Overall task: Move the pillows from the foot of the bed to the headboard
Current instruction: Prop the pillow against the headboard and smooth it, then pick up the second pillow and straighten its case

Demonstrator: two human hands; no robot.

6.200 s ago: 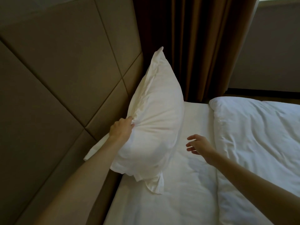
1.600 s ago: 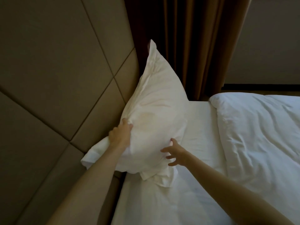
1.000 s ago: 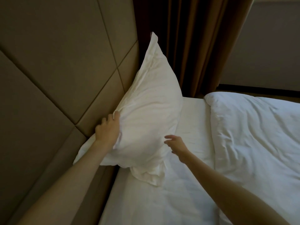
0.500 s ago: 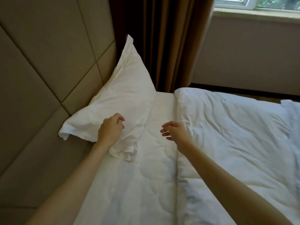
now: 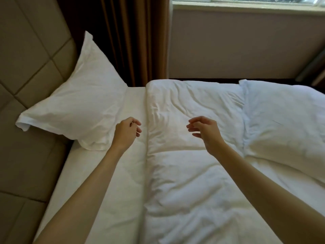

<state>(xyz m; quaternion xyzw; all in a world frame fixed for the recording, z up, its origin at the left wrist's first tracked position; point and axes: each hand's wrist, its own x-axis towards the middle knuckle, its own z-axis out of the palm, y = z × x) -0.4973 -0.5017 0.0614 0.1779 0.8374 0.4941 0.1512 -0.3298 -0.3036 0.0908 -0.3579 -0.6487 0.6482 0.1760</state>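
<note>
Pillows sit at both ends of your view: one pillow leans against the padded headboard, its near corner overhanging the mattress edge, while a second pillow at the foot runs off the right edge. Your left hand hovers loosely curled and holds nothing, just beside the first pillow. Your right hand hangs slack-fingered and empty over the duvet. No writing is legible anywhere.

White pillow leaning on padded headboard, left hand and right hand empty above duvet
</note>
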